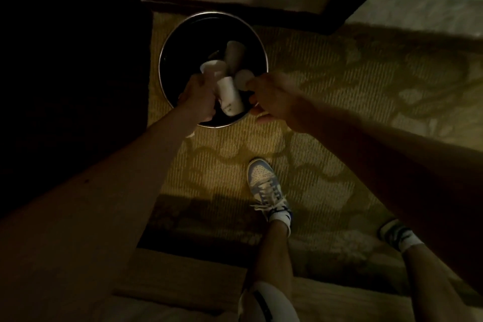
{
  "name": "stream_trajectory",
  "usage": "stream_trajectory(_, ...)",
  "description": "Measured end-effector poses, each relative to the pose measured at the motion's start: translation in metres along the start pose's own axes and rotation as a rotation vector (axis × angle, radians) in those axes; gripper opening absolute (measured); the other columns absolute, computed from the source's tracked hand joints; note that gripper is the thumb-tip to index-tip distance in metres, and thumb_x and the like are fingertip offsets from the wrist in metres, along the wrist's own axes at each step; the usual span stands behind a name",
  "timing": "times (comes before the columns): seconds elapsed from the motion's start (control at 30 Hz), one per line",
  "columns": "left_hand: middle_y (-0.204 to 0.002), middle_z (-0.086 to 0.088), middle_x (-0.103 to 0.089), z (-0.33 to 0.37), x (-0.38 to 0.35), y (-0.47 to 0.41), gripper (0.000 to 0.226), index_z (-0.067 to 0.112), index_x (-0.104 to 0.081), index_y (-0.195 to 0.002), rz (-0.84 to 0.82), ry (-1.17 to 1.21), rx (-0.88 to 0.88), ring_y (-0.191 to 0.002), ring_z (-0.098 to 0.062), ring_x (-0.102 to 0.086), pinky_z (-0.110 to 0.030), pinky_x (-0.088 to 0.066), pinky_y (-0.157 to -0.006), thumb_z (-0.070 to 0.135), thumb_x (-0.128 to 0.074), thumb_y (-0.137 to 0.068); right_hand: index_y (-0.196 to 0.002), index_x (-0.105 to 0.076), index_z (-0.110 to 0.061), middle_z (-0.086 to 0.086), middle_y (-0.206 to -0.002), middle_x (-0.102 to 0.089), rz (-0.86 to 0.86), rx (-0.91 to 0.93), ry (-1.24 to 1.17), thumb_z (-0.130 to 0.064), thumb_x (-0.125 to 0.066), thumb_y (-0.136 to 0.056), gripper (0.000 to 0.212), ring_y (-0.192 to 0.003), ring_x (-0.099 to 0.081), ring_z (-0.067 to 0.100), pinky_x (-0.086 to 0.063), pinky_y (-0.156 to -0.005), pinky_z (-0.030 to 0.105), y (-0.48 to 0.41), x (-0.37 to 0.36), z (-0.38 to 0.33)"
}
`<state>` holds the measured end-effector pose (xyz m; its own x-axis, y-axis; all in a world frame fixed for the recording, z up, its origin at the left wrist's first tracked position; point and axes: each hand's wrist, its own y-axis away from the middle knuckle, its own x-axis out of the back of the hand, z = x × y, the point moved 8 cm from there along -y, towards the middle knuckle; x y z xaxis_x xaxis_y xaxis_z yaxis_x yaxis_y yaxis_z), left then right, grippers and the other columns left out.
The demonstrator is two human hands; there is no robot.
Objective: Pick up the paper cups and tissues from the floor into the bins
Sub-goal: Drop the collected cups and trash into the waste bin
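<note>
A round black bin (170, 42) with a metal rim stands on the patterned carpet. Inside it lie a white paper cup (230, 95) with small print and two more cups (235, 53) behind it. My left hand (196, 98) is over the bin's near left rim, its fingers curled round the mouth of a white cup (211, 66). My right hand (271, 97) hovers over the bin's right rim and pinches a pale cup (243, 78), blurred by motion.
A dark piece of furniture (73, 60) stands left of the bin. A dark-edged wall corner (337, 21) juts in behind it. My shoes (266, 185) stand on the carpet below the bin. A wooden ledge (183, 277) runs along the bottom.
</note>
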<state>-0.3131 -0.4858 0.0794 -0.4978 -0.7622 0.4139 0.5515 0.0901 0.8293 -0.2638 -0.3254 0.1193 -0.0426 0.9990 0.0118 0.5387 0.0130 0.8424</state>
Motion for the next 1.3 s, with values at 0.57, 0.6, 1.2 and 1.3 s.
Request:
stream_trajectory(0.57, -0.056, 0.009, -0.050, 0.280, -0.136, 0.429, 0.035, 0.028, -0.046, -0.065, -0.101, -1.182, -1.115, -0.051, -0.009, -0.045, -0.025, -0.030, -0.047, 0.049, -0.051, -0.092, -0.127, -0.048, -0.024, -0.008, -0.102, -0.045, 0.354, 0.465, 0.487, -0.045, -0.061, -0.088, 0.047, -0.084, -0.050, 0.008, -0.040, -0.073, 0.024, 0.373, 0.236, 0.031)
stream_trajectory(0.6, -0.055, 0.010, -0.048, 0.299, -0.189, 0.465, 0.035, 0.028, -0.043, -0.064, -0.112, -1.310, -1.211, -0.049, -0.008, -0.041, -0.025, -0.028, -0.045, 0.049, -0.050, -0.092, -0.124, -0.048, -0.024, -0.008, -0.102, -0.044, 0.436, 0.422, 0.464, -0.046, -0.059, -0.088, 0.044, -0.088, -0.051, 0.012, -0.039, -0.074, 0.026, 0.410, 0.284, 0.054)
stream_trajectory(1.2, -0.059, 0.011, -0.053, 0.318, -0.707, 0.678, 0.038, 0.026, -0.054, -0.072, -0.641, -1.554, -1.431, -0.053, -0.003, -0.051, -0.019, -0.036, -0.049, 0.054, -0.046, -0.097, -0.111, -0.034, -0.043, -0.021, -0.085, -0.048, 0.933, -0.157, -0.383, -0.049, -0.062, -0.088, 0.036, -0.076, -0.050, -0.003, -0.035, -0.058, 0.013, 0.605, 0.578, 0.397)
stream_trajectory(1.3, -0.075, 0.010, -0.062, 0.298, -0.782, 0.672, 0.033, 0.025, -0.061, -0.086, -0.741, -1.596, -1.420, -0.071, -0.011, -0.061, -0.028, -0.047, -0.063, 0.052, -0.046, -0.097, -0.126, -0.037, -0.033, -0.016, -0.094, -0.053, 0.928, -0.253, -0.464, -0.046, -0.062, -0.089, 0.046, -0.085, -0.055, 0.003, -0.048, -0.073, 0.024, 0.593, 0.597, 0.447)
